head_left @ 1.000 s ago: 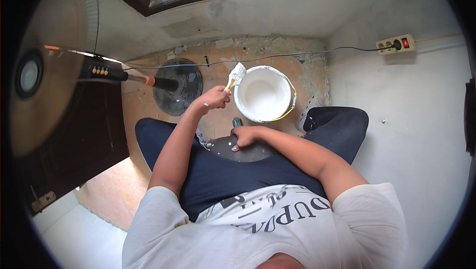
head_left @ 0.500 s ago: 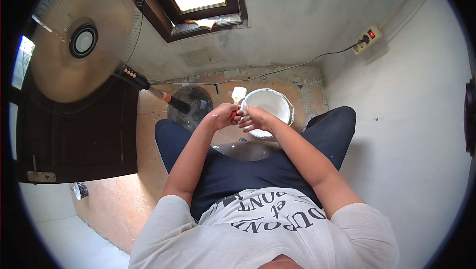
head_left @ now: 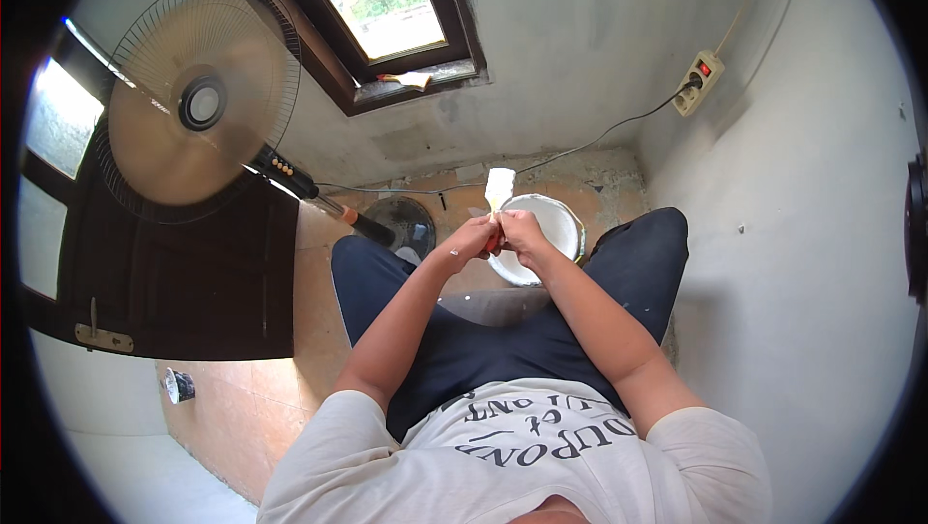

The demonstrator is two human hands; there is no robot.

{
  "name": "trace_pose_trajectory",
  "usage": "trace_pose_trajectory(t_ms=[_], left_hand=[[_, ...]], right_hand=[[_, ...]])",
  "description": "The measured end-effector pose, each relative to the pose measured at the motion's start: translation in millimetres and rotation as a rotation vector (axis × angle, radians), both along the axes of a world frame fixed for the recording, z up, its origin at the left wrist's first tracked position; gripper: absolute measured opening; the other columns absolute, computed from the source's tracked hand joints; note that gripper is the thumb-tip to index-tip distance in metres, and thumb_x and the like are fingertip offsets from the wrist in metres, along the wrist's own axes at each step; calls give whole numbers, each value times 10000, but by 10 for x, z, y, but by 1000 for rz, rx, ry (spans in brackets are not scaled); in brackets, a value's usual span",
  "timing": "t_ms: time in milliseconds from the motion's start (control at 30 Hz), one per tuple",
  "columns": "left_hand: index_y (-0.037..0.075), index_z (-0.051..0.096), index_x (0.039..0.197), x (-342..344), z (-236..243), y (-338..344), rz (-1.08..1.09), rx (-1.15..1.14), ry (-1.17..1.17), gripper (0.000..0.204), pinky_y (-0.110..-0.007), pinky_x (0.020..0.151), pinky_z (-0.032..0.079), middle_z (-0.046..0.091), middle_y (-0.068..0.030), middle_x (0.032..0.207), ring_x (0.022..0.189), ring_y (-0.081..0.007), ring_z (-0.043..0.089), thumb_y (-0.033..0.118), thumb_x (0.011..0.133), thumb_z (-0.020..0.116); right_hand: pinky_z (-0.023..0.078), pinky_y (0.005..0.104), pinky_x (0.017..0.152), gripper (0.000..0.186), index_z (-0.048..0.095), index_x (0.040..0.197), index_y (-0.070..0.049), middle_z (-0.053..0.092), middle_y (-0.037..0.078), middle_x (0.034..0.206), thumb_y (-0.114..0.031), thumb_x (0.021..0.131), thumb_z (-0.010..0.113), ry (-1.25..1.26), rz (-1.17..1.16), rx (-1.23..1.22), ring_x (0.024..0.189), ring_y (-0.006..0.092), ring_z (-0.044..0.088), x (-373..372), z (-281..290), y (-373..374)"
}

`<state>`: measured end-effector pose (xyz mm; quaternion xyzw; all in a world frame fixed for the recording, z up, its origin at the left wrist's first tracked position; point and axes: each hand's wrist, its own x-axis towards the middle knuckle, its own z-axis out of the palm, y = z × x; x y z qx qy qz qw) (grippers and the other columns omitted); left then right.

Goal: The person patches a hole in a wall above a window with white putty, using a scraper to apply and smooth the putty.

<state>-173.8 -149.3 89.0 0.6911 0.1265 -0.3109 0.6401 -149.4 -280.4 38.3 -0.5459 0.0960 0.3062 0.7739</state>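
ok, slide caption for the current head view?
Left hand and right hand meet at a white-coated paintbrush near a white bucket, a standing fan at left.

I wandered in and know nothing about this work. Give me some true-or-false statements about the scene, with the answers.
1. The left hand and right hand meet at the handle of a paintbrush. True.
2. The white bucket is upside down. False: its open top faces up.
3. A second brush lies on the window sill. True.
4. The fan is on the person's right. False: it is on the left.
5. A plug sits in the power strip. True.
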Motion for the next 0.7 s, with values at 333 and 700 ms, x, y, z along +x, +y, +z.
trace_pose_trajectory(t_ms=[333,700], left_hand=[[12,528,1206,724,258,729,-722,602,-144,418,-357,886,459,629,-141,1117,1023,-247,609,337,974,402],[35,569,1184,1639,-355,1553,-645,908,-226,334,-369,903,449,616,-195,1140,1082,-321,578,206,928,440]], right_hand=[[560,307,515,186,555,938,14,607,103,796,-163,945,500,104,-59,-159,596,180,619,138,-152,-213],[467,246,460,211,522,931,10,588,84,737,-159,989,410,16,8,-242,546,123,567,623,-245,240]])
